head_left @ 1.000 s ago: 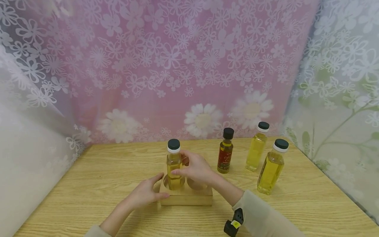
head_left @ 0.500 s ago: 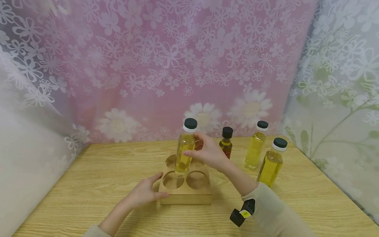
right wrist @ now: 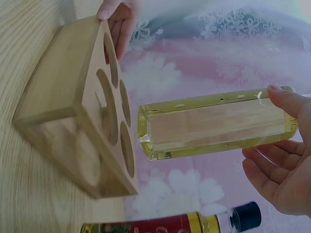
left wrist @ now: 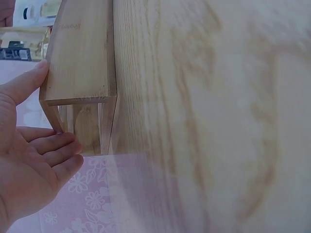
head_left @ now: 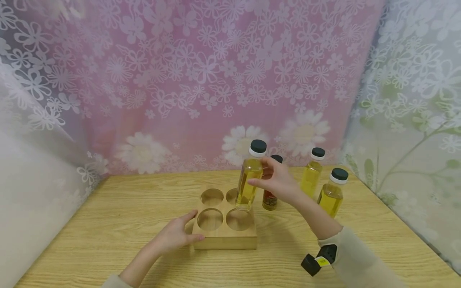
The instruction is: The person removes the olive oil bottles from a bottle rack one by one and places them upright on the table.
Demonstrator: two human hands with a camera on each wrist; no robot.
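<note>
My right hand [head_left: 282, 182] holds a clear square bottle of yellow oil [head_left: 248, 188] by its upper part, between thumb and fingers. The bottle has a dark cap and white collar. It leans slightly, its base just above the right part of a wooden bottle rack [head_left: 225, 242] with round holes. In the right wrist view the oil bottle [right wrist: 216, 124] is apart from the rack's top [right wrist: 99, 107]. My left hand [head_left: 176, 236] rests at the rack's left front corner, thumb and fingers spread; in the left wrist view its fingertips [left wrist: 73, 145] lie at the open side.
A small dark bottle with a red label [head_left: 269, 200] stands behind my right hand. Further right are two more yellow oil bottles, one farther back [head_left: 311, 174] and one nearer [head_left: 330, 198], partly hidden by my right arm. Floral curtains [head_left: 230, 80] surround the wooden table [head_left: 126, 208].
My right hand has lifted the oil bottle out of the rack's front left hole and carried it right. My left hand has stayed at the rack.
</note>
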